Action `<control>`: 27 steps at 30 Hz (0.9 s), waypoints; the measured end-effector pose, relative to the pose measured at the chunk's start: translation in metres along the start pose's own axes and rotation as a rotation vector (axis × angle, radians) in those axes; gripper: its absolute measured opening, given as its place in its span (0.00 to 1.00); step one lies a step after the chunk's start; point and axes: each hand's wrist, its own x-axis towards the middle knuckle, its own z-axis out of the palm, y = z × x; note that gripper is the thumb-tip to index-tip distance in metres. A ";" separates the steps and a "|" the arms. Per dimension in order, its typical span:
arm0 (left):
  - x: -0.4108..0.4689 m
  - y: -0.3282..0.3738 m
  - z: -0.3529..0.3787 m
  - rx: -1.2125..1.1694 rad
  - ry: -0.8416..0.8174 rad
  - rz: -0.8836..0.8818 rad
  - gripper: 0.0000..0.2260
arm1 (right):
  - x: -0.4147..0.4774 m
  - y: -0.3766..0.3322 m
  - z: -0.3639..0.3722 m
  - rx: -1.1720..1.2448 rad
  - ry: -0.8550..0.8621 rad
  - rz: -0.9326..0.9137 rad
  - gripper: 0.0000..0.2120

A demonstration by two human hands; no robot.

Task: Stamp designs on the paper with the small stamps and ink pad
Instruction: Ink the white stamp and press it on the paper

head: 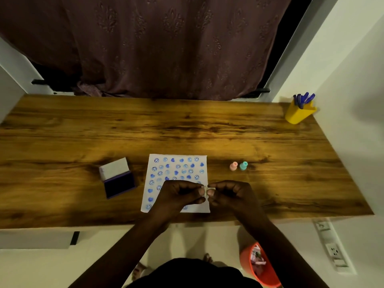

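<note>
Head view: the left hand [180,193] and right hand [229,193] meet above the white square paper [176,181], fingers closed together on one small pale stamp [206,192]. The paper, covered in blue stamped designs, lies on the wooden table [187,129]. An open purple ink pad [118,179] sits left of it. A pink stamp [233,166] and teal stamp [243,165] stand right.

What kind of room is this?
Probably a home study corner: a wooden desk against a curtained window, a yellow pen holder in its corner, and a wall socket below.
</note>
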 end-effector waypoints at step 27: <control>0.007 -0.020 -0.009 0.160 0.182 -0.075 0.04 | 0.077 0.030 -0.083 -1.033 0.344 -0.119 0.08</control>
